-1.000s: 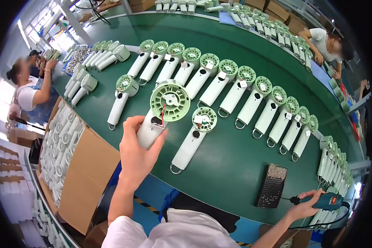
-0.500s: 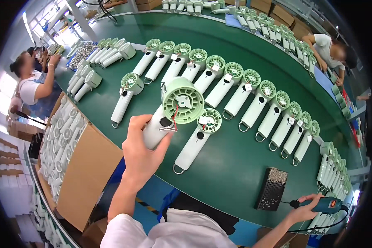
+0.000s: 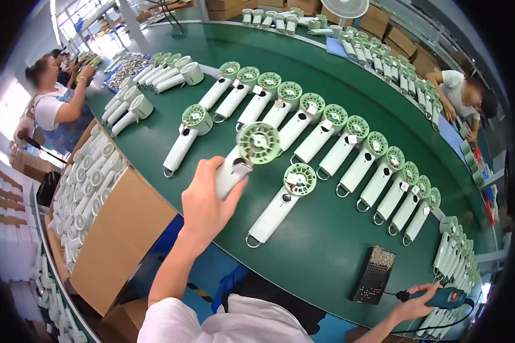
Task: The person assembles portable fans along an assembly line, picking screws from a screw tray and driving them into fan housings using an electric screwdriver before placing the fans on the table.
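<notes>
The handheld fan is positioned above the green table, its pale green head away from the wearer. The left hand has thumb and fingers closed around the white handle. The right hand has its fingers wrapped around a teal electric screwdriver, bit directed at a black screw tray. A second fan lies to the right of the left hand; a curved fan row lies beyond.
</notes>
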Demonstrator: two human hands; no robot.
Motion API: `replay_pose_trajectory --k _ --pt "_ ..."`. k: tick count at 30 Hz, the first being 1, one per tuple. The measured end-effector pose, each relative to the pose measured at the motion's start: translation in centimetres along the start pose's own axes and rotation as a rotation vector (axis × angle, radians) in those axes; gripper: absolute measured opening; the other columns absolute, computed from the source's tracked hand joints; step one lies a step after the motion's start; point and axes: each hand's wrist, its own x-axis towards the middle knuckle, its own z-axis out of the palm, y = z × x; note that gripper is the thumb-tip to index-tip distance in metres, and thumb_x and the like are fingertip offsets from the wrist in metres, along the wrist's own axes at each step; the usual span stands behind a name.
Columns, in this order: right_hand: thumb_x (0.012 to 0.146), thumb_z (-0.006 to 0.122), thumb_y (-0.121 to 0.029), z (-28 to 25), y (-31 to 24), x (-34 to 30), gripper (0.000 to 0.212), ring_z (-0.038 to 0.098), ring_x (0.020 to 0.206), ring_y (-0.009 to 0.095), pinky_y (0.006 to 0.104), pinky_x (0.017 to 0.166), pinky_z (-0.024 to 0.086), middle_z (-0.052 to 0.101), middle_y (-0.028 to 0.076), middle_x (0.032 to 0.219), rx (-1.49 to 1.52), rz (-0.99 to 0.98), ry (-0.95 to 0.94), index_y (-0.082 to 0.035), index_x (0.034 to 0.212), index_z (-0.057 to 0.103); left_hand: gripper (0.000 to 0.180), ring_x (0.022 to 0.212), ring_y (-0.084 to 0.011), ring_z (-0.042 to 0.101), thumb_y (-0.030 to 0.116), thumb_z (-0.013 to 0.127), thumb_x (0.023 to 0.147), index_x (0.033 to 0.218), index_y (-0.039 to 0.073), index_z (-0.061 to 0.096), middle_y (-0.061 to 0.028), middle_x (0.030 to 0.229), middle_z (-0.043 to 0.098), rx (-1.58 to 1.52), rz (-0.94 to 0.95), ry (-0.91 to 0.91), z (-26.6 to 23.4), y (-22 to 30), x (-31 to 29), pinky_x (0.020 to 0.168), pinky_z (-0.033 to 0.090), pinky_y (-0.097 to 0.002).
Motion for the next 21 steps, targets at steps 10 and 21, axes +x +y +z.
replay_pose_trajectory --k 10,21 --pt "0.095 0.052 -0.012 1.2 0.6 -0.6 0.017 0.045 0.041 0.010 0.0240 0.040 0.036 0.049 0.003 0.059 0.067 0.124 -0.072 0.000 0.107 0.048 0.041 0.108 -0.0296 0.057 0.019 0.060 0.093 0.123 -0.007 0.049 -0.0223 0.119 0.058 0.037 -0.238 -0.069 1.5 -7.1 -1.7 0.095 0.041 -0.0362" --pt "0.091 0.055 -0.003 -0.1 -0.1 0.1 0.012 0.049 0.043 0.010 0.0240 0.041 0.039 0.051 0.003 0.065 0.086 0.072 -0.163 -0.002 0.098 0.045 0.045 0.103 -0.0381 0.058 0.036 0.062 0.090 0.115 -0.002 0.062 -0.0226 0.118 0.061 0.214 -0.120 -0.081 0.4 0.0 0.3 0.089 0.045 -0.0417"
